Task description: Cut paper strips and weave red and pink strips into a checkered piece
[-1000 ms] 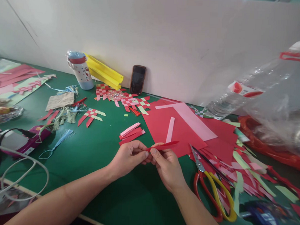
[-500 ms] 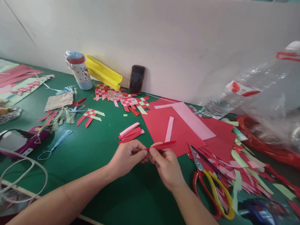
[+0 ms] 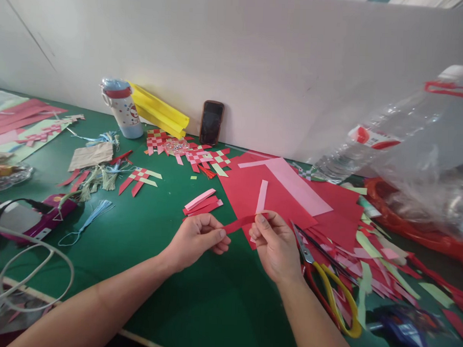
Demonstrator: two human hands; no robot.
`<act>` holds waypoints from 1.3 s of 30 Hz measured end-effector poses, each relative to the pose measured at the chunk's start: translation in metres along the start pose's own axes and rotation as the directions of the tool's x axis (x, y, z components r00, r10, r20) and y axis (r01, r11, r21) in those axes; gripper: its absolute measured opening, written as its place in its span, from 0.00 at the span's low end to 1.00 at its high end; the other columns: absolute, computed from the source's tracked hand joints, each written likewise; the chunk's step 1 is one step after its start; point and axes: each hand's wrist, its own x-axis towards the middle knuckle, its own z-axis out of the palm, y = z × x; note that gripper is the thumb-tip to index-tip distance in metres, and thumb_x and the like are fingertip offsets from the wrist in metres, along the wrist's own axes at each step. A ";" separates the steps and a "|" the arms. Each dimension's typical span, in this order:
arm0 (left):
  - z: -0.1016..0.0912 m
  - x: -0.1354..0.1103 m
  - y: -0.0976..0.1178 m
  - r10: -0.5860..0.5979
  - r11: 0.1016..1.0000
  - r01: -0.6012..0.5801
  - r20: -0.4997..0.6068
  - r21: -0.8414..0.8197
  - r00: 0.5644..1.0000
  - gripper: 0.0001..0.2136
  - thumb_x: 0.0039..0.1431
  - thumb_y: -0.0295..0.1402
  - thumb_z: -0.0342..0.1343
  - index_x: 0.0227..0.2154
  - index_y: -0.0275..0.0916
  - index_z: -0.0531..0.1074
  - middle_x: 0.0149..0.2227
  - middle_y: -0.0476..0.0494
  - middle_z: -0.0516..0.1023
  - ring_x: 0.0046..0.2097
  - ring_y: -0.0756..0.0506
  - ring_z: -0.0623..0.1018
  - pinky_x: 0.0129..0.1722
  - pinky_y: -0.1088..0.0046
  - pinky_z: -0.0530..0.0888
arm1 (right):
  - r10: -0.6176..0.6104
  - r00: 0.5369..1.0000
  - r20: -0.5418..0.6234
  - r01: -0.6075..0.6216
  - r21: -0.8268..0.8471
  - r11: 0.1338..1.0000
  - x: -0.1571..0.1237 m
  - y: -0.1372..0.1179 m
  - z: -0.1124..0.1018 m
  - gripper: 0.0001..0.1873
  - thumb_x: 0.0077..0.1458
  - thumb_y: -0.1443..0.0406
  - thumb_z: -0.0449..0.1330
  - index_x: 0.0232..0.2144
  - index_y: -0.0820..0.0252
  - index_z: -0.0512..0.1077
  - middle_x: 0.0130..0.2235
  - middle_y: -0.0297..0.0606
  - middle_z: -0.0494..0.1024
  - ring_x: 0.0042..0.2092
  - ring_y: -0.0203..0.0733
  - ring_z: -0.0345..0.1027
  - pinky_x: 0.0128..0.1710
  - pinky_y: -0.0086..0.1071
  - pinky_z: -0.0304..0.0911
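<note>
Both my hands pinch one red paper strip (image 3: 237,224) just above the green table (image 3: 154,262). My left hand (image 3: 198,238) grips its left end between thumb and fingers. My right hand (image 3: 276,244) grips the right end, a short way apart from the left. The strip stretches between them, in front of the red paper sheets (image 3: 280,196). A small stack of red and pink strips (image 3: 202,202) lies just beyond my left hand. Scissors with red and yellow handles (image 3: 326,280) lie right of my right hand.
Woven paper pieces (image 3: 190,154), a phone (image 3: 211,122), a yellow folded thing (image 3: 159,111) and a small bottle (image 3: 123,107) stand near the back wall. A large clear plastic bottle (image 3: 390,139) and paper scraps (image 3: 380,272) fill the right. A cable and purple tool (image 3: 41,219) lie at left.
My hands have pulled apart: the right hand slid right along the strip, which now spans between the hands instead of sticking out beyond the right hand.
</note>
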 end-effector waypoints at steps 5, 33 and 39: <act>-0.001 0.000 0.004 -0.046 0.998 0.047 0.033 -0.037 0.998 0.17 0.47 0.42 0.68 0.28 0.34 0.70 0.28 0.42 0.81 0.27 0.48 0.80 0.31 0.72 0.77 | 0.093 0.977 0.194 -0.077 -0.088 0.993 -0.007 0.008 0.003 0.14 0.45 0.58 0.71 0.33 0.56 0.74 0.23 0.28 0.69 0.26 0.32 0.58 0.27 0.29 0.56; -0.003 0.004 -0.007 -0.001 0.987 -0.010 0.071 0.160 0.997 0.17 0.52 0.45 0.62 0.30 0.34 0.72 0.29 0.46 0.79 0.25 0.52 0.77 0.26 0.77 0.75 | 0.081 0.989 0.125 -0.064 -0.130 0.989 -0.015 0.016 0.009 0.15 0.49 0.54 0.67 0.26 0.57 0.69 0.21 0.26 0.64 0.25 0.31 0.56 0.27 0.27 0.54; -0.005 0.003 -0.004 -0.045 0.992 0.031 0.107 0.125 0.993 0.17 0.52 0.45 0.62 0.32 0.33 0.73 0.29 0.46 0.78 0.22 0.54 0.74 0.22 0.78 0.74 | 0.075 0.970 0.233 -0.015 -0.249 0.968 -0.015 0.018 0.006 0.13 0.51 0.55 0.65 0.28 0.57 0.72 0.23 0.29 0.67 0.26 0.32 0.58 0.28 0.29 0.56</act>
